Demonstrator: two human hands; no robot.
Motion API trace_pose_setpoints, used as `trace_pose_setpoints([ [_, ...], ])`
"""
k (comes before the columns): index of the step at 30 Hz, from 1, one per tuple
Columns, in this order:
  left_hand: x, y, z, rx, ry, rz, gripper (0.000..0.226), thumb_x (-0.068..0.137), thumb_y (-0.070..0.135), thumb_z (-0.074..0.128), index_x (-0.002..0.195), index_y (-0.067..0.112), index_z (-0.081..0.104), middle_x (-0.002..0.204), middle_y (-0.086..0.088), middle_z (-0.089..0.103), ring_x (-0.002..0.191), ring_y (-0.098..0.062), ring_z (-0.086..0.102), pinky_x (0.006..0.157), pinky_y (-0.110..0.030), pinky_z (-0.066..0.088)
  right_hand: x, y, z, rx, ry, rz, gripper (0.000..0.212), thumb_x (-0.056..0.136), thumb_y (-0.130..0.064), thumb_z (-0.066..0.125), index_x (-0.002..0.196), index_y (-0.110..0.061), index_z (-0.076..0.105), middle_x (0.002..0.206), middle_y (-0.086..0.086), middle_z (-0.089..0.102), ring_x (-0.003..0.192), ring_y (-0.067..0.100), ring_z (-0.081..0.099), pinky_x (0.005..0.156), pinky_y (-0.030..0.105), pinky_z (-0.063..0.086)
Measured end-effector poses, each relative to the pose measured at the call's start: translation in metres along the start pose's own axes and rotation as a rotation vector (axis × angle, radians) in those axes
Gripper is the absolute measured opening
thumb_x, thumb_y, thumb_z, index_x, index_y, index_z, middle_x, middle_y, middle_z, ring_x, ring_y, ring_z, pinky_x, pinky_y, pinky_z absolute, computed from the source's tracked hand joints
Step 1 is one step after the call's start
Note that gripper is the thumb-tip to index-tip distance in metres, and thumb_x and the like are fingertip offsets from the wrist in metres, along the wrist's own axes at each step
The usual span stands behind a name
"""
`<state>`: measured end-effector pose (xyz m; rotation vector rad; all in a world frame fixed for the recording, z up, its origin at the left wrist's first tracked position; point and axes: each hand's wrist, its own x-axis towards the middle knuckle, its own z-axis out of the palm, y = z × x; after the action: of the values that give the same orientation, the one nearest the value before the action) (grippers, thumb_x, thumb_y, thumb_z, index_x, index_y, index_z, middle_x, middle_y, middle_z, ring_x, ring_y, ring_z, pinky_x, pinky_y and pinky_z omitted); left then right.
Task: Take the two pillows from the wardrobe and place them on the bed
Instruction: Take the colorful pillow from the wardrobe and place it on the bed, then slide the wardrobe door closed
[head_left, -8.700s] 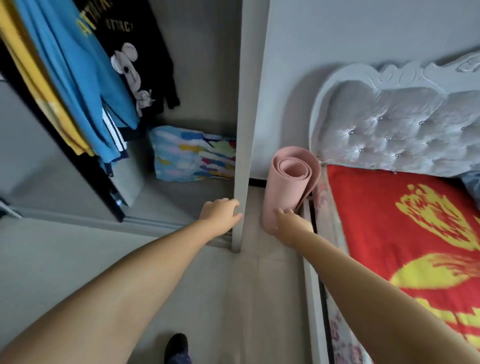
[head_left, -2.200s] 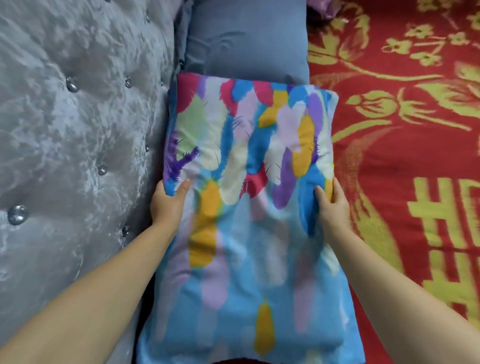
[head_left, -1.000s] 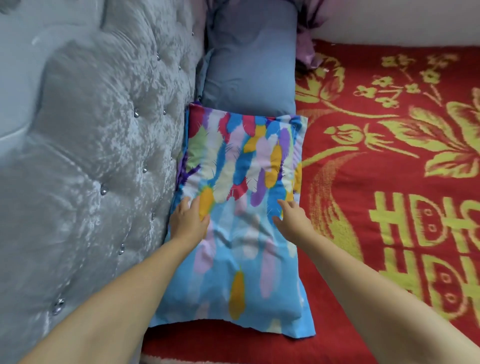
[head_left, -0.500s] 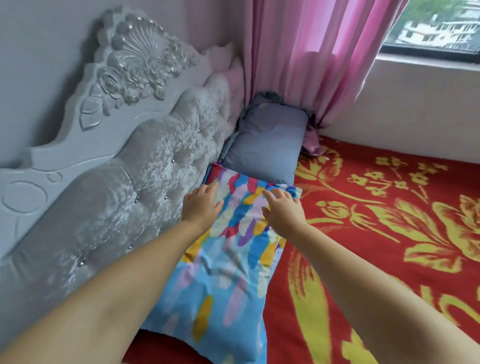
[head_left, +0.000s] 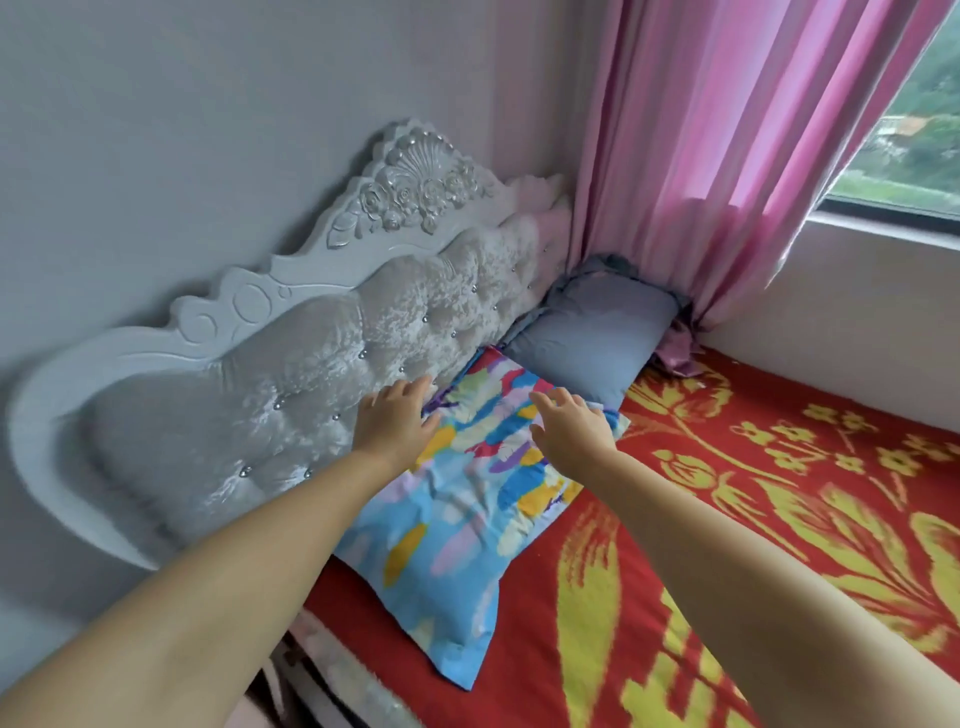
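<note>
The left hand (head_left: 397, 423) is held over the near upper corner of the patterned pillow (head_left: 457, 499), fingers straight and spread, with nothing gripped; whether the palm touches the cloth cannot be told. The right hand (head_left: 574, 431) is likewise spread flat above the pillow's far upper corner, fingers loose and nothing held. The patterned pillow (blue, with feather shapes in many colours) is laid on the red and yellow bedspread (head_left: 753, 519), its long side set along the tufted grey headboard (head_left: 291, 374). A grey pillow (head_left: 597, 343) is seen just beyond it, their edges touching, tucked into the corner of the bed. A pink curtain (head_left: 727, 156) is hung behind the grey pillow, beside a window (head_left: 914, 130).
</note>
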<state>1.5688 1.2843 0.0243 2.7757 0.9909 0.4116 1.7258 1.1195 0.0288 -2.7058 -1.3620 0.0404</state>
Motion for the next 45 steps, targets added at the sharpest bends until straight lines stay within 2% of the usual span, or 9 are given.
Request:
trace_pose_setpoints([
  [5, -0.076, -0.002, -0.026, 0.014, 0.038, -0.057, 0.055, 0.091, 0.036, 0.048, 0.142, 0.021, 0.034, 0.133, -0.01, 0.053, 0.122, -0.03, 0.048, 0.101, -0.042, 0.035, -0.056, -0.024, -0.01, -0.011, 0.039, -0.06, 0.049, 0.101, -0.03, 0.04, 0.148, -0.021, 0.03, 0.148, 0.008, 0.036, 0.131, 0.031, 0.041, 0.099, 0.046, 0.041],
  [11, -0.227, -0.01, -0.031, 0.057, -0.036, -0.153, 0.055, 0.091, 0.04, 0.048, 0.141, 0.022, 0.034, 0.135, -0.008, 0.052, 0.123, -0.028, 0.049, 0.102, -0.04, 0.037, -0.152, -0.068, 0.007, -0.014, -0.039, -0.197, 0.046, 0.099, -0.028, 0.042, 0.144, -0.021, 0.035, 0.144, 0.007, 0.04, 0.128, 0.03, 0.044, 0.098, 0.043, 0.04],
  [19, -0.407, -0.047, -0.086, 0.223, 0.014, -0.404, 0.049, 0.09, 0.034, 0.048, 0.137, 0.022, 0.04, 0.132, -0.006, 0.053, 0.122, -0.026, 0.048, 0.102, -0.039, 0.032, -0.252, -0.175, 0.009, -0.007, -0.061, -0.583, 0.049, 0.098, -0.028, 0.043, 0.145, -0.02, 0.035, 0.143, 0.007, 0.042, 0.13, 0.029, 0.044, 0.1, 0.043, 0.04],
  [24, -0.516, -0.018, -0.093, 0.234, 0.107, -0.583, 0.05, 0.09, 0.034, 0.05, 0.137, 0.024, 0.041, 0.129, -0.006, 0.057, 0.118, -0.027, 0.052, 0.098, -0.04, 0.036, -0.326, -0.212, 0.017, 0.007, -0.102, -0.801, 0.047, 0.096, -0.023, 0.042, 0.143, -0.024, 0.036, 0.141, 0.007, 0.044, 0.127, 0.032, 0.047, 0.098, 0.046, 0.043],
  [27, -0.587, 0.003, -0.093, 0.214, 0.078, -0.774, 0.049, 0.092, 0.036, 0.046, 0.138, 0.021, 0.038, 0.13, -0.006, 0.055, 0.121, -0.026, 0.049, 0.103, -0.041, 0.034, -0.385, -0.225, 0.024, 0.025, -0.164, -0.942, 0.047, 0.095, -0.026, 0.045, 0.142, -0.029, 0.038, 0.145, 0.004, 0.041, 0.126, 0.03, 0.048, 0.094, 0.043, 0.043],
  [31, -0.678, 0.017, -0.106, 0.284, 0.112, -0.934, 0.048, 0.092, 0.038, 0.045, 0.137, 0.023, 0.038, 0.128, -0.004, 0.055, 0.119, -0.023, 0.049, 0.107, -0.04, 0.031, -0.448, -0.258, 0.029, -0.02, -0.194, -1.096, 0.044, 0.097, -0.029, 0.042, 0.141, -0.022, 0.04, 0.144, 0.008, 0.041, 0.127, 0.031, 0.046, 0.094, 0.043, 0.043],
  [36, -0.807, 0.015, -0.158, 0.367, 0.195, -1.187, 0.048, 0.093, 0.039, 0.046, 0.137, 0.023, 0.039, 0.128, -0.005, 0.055, 0.116, -0.027, 0.052, 0.1, -0.038, 0.036, -0.557, -0.325, 0.023, -0.002, -0.204, -1.321, 0.049, 0.1, -0.031, 0.04, 0.148, -0.022, 0.03, 0.145, 0.007, 0.041, 0.128, 0.03, 0.046, 0.101, 0.043, 0.043],
  [41, -0.938, 0.003, -0.21, 0.459, 0.228, -1.339, 0.045, 0.09, 0.039, 0.049, 0.132, 0.022, 0.044, 0.12, -0.006, 0.06, 0.111, -0.028, 0.056, 0.094, -0.038, 0.04, -0.669, -0.406, 0.02, 0.031, -0.169, -1.479, 0.051, 0.1, -0.032, 0.041, 0.148, -0.022, 0.031, 0.144, 0.006, 0.042, 0.128, 0.029, 0.046, 0.101, 0.042, 0.042],
  [45, -1.032, -0.014, -0.253, 0.498, 0.238, -1.382, 0.045, 0.091, 0.039, 0.047, 0.133, 0.023, 0.043, 0.124, -0.005, 0.059, 0.115, -0.026, 0.054, 0.098, -0.039, 0.038, -0.751, -0.472, 0.012, 0.074, -0.176, -1.516, 0.05, 0.1, -0.031, 0.039, 0.148, -0.022, 0.03, 0.146, 0.005, 0.04, 0.129, 0.028, 0.045, 0.101, 0.041, 0.04],
])
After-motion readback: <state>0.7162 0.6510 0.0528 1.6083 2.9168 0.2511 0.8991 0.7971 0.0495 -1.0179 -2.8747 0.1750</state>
